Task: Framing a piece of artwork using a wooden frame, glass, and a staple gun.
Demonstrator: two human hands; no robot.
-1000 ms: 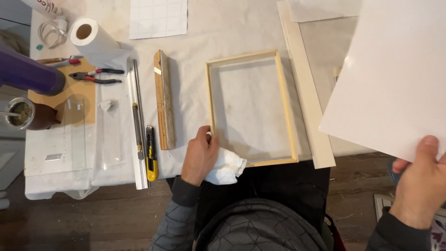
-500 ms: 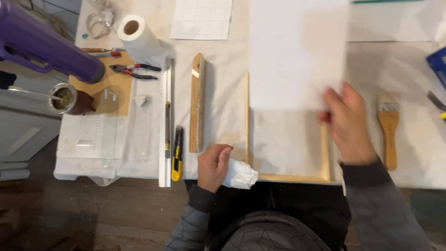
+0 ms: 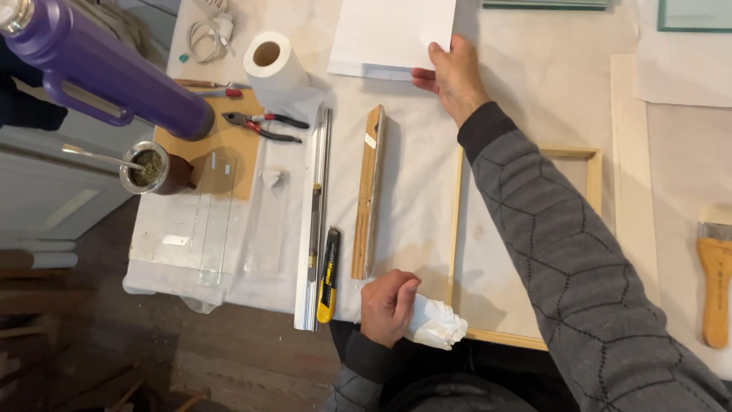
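Note:
My right hand (image 3: 453, 76) reaches across the table and grips the lower edge of a large white sheet (image 3: 393, 30) lying at the far side. Its grey sleeve crosses over an empty wooden frame (image 3: 457, 221) that lies flat on the covered table. My left hand (image 3: 387, 304) rests at the near table edge, closed on a crumpled white cloth (image 3: 435, 322) beside the frame's near left corner. A wooden strip (image 3: 370, 191) lies just left of the frame.
A metal straightedge (image 3: 315, 214) and a yellow-black utility knife (image 3: 329, 275) lie left of the strip. Paper towel roll (image 3: 276, 69), pliers (image 3: 263, 123), a cup with a metal straw (image 3: 152, 168) and a purple flask (image 3: 99, 69) stand at left. A wide brush (image 3: 715, 275) lies at right.
My right hand has carried the white sheet off the frame and away to the far side of the table. My left hand stays on the cloth. The view has shifted.

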